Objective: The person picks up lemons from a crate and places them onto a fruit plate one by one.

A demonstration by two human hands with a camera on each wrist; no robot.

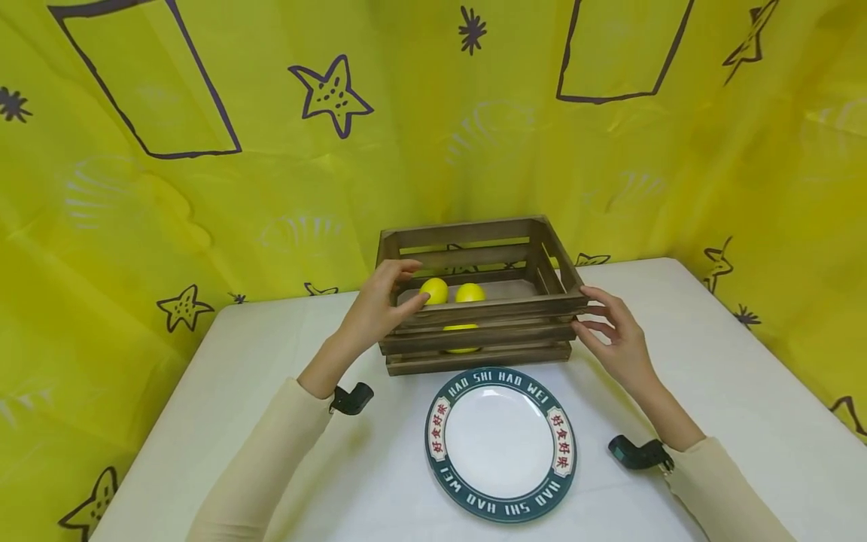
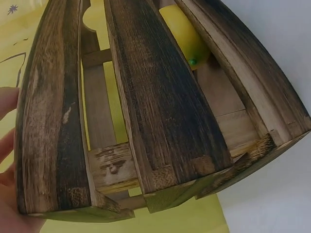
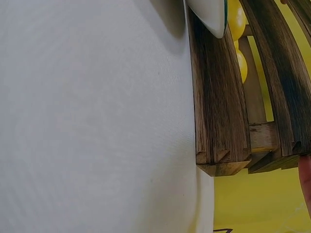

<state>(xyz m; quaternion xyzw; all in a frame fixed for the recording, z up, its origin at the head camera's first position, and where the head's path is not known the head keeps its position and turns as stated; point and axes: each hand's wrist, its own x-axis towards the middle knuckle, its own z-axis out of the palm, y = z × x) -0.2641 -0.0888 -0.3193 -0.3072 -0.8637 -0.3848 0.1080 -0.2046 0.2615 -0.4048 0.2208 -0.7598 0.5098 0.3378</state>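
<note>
A dark brown slatted wooden crate (image 1: 481, 307) sits on the table, with yellow lemons inside. One lemon (image 1: 433, 291) lies by the left thumb, another lemon (image 1: 470, 292) to its right. More yellow shows through the front slats; whether it is a separate lemon cannot be told. My left hand (image 1: 379, 301) is over the crate's front left corner, thumb and forefinger spread apart, with nothing seen between them. At the front right corner, my right hand (image 1: 619, 335) holds the crate's edge with bent fingers and thumb. The left wrist view shows one lemon (image 2: 187, 36) behind slats.
A round white plate (image 1: 501, 444) with a dark green lettered rim lies just in front of the crate. White cloth (image 1: 284, 339) covers the table. Yellow patterned fabric (image 1: 406, 150) hangs close behind. Each wrist carries a black camera (image 1: 354, 397).
</note>
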